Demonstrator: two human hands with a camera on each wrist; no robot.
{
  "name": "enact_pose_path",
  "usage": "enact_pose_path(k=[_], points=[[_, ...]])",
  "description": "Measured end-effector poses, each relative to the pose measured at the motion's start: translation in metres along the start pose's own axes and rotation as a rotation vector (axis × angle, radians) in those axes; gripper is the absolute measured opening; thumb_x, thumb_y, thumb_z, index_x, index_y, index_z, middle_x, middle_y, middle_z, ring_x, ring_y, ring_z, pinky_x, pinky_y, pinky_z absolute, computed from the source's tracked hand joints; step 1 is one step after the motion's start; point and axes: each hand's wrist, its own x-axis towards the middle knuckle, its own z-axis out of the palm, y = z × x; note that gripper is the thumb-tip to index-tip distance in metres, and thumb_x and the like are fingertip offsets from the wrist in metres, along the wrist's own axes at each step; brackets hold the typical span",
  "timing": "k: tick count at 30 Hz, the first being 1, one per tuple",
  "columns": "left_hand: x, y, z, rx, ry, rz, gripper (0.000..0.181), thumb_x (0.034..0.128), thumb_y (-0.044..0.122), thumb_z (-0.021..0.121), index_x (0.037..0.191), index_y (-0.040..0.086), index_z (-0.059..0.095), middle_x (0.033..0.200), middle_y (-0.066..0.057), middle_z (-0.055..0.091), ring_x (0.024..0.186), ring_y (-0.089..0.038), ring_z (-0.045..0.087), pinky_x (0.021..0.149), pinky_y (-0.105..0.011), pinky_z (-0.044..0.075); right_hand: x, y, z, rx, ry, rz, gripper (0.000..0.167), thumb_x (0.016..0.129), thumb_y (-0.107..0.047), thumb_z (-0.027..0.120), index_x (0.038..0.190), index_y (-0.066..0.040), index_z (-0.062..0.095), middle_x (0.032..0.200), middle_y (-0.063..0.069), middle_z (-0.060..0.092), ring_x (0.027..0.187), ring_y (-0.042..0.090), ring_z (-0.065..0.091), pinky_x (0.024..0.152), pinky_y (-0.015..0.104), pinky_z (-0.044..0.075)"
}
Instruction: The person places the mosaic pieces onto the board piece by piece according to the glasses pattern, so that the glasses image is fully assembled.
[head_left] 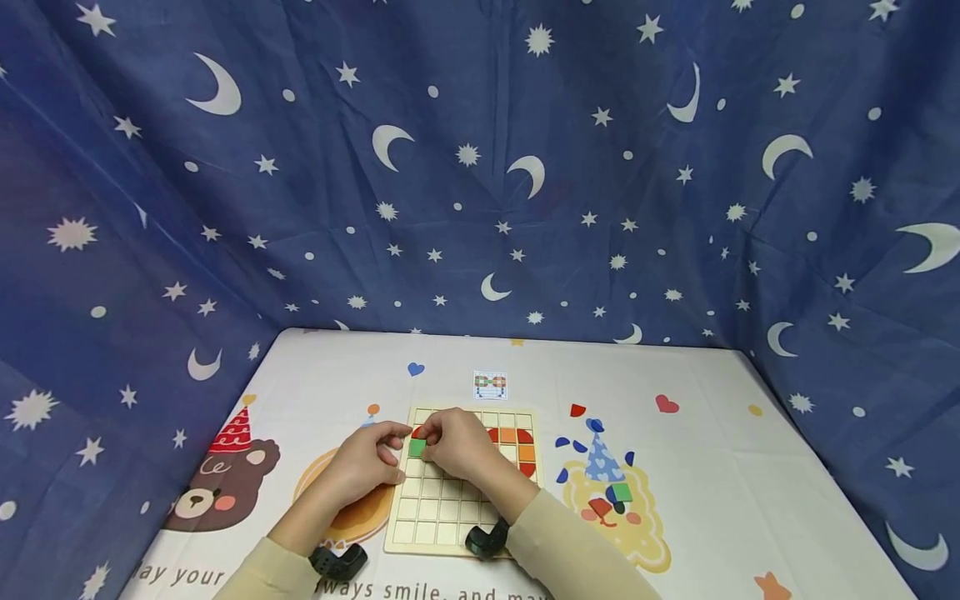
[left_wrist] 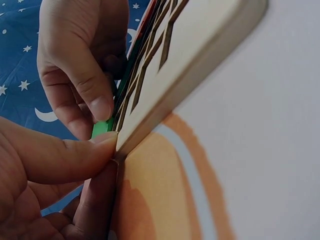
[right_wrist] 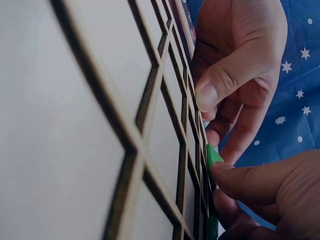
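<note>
My right hand (head_left: 456, 443) reaches over the upper left of a pale wooden grid board (head_left: 426, 510). Its thumb and fingers pinch a green tile (right_wrist: 214, 155), which stands slightly up from the board's surface in both wrist views. A red piece (head_left: 417, 432) lies just above the green square. At the board's left edge is my left hand (head_left: 360, 460), its fingers loosely bent and its thumb touching the rim. The right hand covers the cells beneath it. Red and orange pieces (head_left: 507, 435) form part of a ring at the board's upper right.
A small pattern card (head_left: 490, 385) lies beyond the board. To the right are several loose blue pieces (head_left: 562, 475), red pieces (head_left: 577, 411) and a green square (head_left: 622, 492). The cloth (head_left: 720, 467) has printed figures. A starry blue curtain (head_left: 480, 208) encloses the table.
</note>
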Motion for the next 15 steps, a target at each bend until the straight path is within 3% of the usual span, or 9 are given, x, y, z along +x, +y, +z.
enact_pose_path(k=[15], points=[[-0.0023,0.0031,-0.0012,0.006,0.0,0.007,0.069,0.071,-0.011,0.09,0.135,0.005,0.071,0.108,-0.008,0.066,0.084,-0.017,0.062,0.07,-0.027,0.054,-0.0005,-0.0002,0.0008,-0.077,-0.008,-0.013,0.019,0.083,-0.006,0.085,0.093,-0.022,0.081,0.08,-0.011,0.062,0.073,0.006,0.055,0.071,0.024,0.047]])
